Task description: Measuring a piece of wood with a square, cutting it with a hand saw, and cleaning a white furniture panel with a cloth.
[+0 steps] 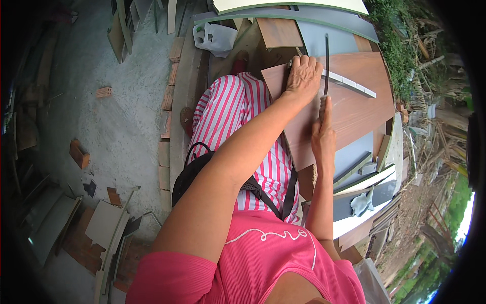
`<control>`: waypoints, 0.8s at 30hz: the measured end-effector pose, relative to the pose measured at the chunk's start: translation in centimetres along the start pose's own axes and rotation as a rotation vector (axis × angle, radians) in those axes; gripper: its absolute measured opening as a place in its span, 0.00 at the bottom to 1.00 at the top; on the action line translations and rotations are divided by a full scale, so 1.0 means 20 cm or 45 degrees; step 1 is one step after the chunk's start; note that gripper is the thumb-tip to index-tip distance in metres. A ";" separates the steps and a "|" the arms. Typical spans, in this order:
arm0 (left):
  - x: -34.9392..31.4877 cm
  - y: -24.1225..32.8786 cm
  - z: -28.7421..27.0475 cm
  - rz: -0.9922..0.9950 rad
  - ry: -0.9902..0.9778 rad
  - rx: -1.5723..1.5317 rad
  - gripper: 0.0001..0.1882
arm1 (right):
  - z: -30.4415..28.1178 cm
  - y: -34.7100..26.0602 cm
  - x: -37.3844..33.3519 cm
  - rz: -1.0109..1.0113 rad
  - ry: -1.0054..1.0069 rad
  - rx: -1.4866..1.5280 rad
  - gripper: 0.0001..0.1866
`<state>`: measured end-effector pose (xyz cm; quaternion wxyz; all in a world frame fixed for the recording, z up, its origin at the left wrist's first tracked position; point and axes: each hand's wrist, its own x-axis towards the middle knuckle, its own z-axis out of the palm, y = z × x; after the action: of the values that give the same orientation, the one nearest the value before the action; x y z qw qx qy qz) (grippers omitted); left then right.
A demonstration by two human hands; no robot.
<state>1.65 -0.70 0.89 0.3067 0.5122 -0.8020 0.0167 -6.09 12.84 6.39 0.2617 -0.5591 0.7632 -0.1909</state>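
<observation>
While pinning one end of a white segmented strip (349, 83) beneath the left hand (304, 76), grips a long, narrow dark blade (327, 61) by its pale handle (322, 104) in the right hand (324, 133). Has the strip lying aslant across the upper part of a brown wood-grain board (354, 116), with its other end running down to the right, free of any hold. Presses with the left fingers bunched and closed over the near end, probably to prevent sliding or turning, given no clamp in sight. Hides the covered length of strip that way. Wraps the right fingers around the handle, with the index finger stretched forward along it, presumably for steering. Points the blade away from the body, crossing the strip just beside the left hand, likely because of the firmer support there; cannot tell from this angle about contact between the two, nor about any teeth. Uses the board as a flat worktop, seemingly, laid over a blue-grey panel (311, 43), perhaps for extra height. Sits close alongside, with striped trousers (233, 101) next to the board's left edge, apparently for easy reach. Has a stack of loose panels (349, 205) beside the right forearm, a white plastic bag (217, 43) near the feet, and a row of bricks (167, 103) farther left.
</observation>
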 end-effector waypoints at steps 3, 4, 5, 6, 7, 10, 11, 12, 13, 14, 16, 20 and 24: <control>0.01 0.01 0.01 0.010 0.004 0.028 0.09 | 0.01 0.05 -0.28 0.016 0.031 -0.011 0.35; 0.01 0.01 0.01 0.017 -0.004 0.020 0.09 | 0.02 0.08 -0.35 -0.083 0.118 -0.025 0.35; 0.02 0.02 0.01 0.019 -0.016 0.024 0.08 | 0.03 0.11 -0.39 -0.072 0.121 -0.025 0.35; 0.02 0.01 0.01 0.018 -0.025 0.032 0.08 | 0.04 0.13 -0.41 -0.133 0.163 -0.054 0.36; 0.02 0.01 0.01 0.020 -0.028 0.030 0.08 | 0.04 0.13 -0.42 -0.197 0.205 -0.083 0.36; 0.01 -0.01 0.01 0.007 -0.004 -0.017 0.08 | -0.03 0.03 -0.31 0.029 -0.022 0.010 0.35; 0.01 -0.01 0.01 0.005 -0.019 -0.005 0.08 | -0.01 0.04 -0.22 0.001 -0.004 -0.005 0.35; 0.01 0.00 0.00 0.005 -0.033 -0.004 0.08 | -0.01 0.05 -0.11 -0.022 0.019 -0.028 0.34; 0.01 0.00 0.00 0.000 -0.025 0.002 0.08 | 0.01 0.05 0.01 -0.127 0.086 -0.033 0.34; 0.01 0.00 0.00 0.002 -0.014 -0.022 0.09 | 0.02 0.04 0.12 -0.231 0.154 -0.038 0.34; 0.02 0.01 0.00 -0.004 0.001 -0.039 0.09 | 0.00 0.00 0.30 -0.229 0.161 -0.072 0.34; 0.02 0.02 0.01 -0.073 0.010 -0.018 0.08 | 0.03 0.05 0.30 -0.261 0.179 -0.090 0.34; 0.00 0.01 0.01 -0.056 0.016 0.031 0.07 | 0.02 0.03 -0.07 -0.064 0.044 -0.056 0.35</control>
<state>1.40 -0.67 0.82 0.3056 0.5332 -0.7885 0.0229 -6.04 14.32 5.96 0.2312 -0.5803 0.7574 -0.1900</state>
